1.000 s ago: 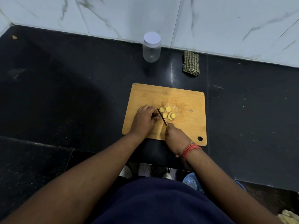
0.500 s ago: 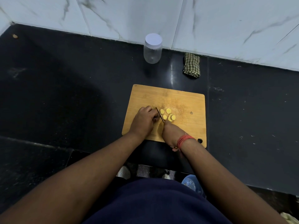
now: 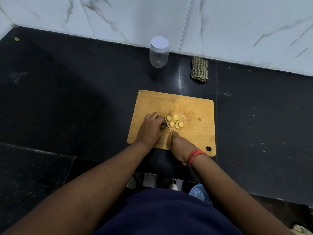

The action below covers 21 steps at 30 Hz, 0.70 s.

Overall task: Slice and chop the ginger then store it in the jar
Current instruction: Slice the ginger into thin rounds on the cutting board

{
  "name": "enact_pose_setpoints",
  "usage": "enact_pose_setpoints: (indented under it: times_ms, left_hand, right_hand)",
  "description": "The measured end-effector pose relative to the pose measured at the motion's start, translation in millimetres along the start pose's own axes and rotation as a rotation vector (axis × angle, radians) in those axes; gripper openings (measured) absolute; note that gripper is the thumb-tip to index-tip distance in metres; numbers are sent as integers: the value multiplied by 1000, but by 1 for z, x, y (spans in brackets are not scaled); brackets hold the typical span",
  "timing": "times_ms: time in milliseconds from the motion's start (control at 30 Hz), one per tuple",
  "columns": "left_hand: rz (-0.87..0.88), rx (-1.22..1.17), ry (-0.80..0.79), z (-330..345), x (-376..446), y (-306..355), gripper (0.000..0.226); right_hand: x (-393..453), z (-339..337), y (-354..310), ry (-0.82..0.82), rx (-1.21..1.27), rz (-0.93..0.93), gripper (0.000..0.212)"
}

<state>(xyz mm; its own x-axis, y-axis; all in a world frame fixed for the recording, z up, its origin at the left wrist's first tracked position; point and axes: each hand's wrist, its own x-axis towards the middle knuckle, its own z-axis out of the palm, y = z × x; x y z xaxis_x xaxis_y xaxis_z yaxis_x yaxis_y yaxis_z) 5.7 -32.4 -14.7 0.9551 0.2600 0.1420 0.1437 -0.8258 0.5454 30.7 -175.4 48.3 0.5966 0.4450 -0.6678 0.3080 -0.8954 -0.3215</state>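
Fingers of the left hand (image 3: 151, 128) are curled over firm, slippery ginger; a knife (image 3: 167, 126) is gripped by the right hand (image 3: 180, 147)

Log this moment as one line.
phase: slicing | left hand: holds ginger | right hand: grips knife | slices: on board | jar: lidded

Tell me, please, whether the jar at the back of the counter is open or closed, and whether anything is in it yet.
Closed and empty: the jar stands upright with its white lid on, and its clear body shows no ginger inside.
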Motion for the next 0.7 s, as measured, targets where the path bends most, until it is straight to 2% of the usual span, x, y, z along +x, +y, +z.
enact_pose_setpoints:
  times_ms: [233,367,500,700]
  left_hand:
    - [0,8,-11,2,0,-1,11]
    - [44,12,-19,1,-1,-1,11]
    - [15,-10,-14,1,-1,-1,11]
    - [-29,-48,25,6,-2,2,6]
  right_hand:
    - [2,1,-1,-20,84,14,37]
    - [8,-8,-8,-37,90,46,56]
    - [4,-2,-10,75,168,3,43]
    - [-30,17,18,9,117,8,39]
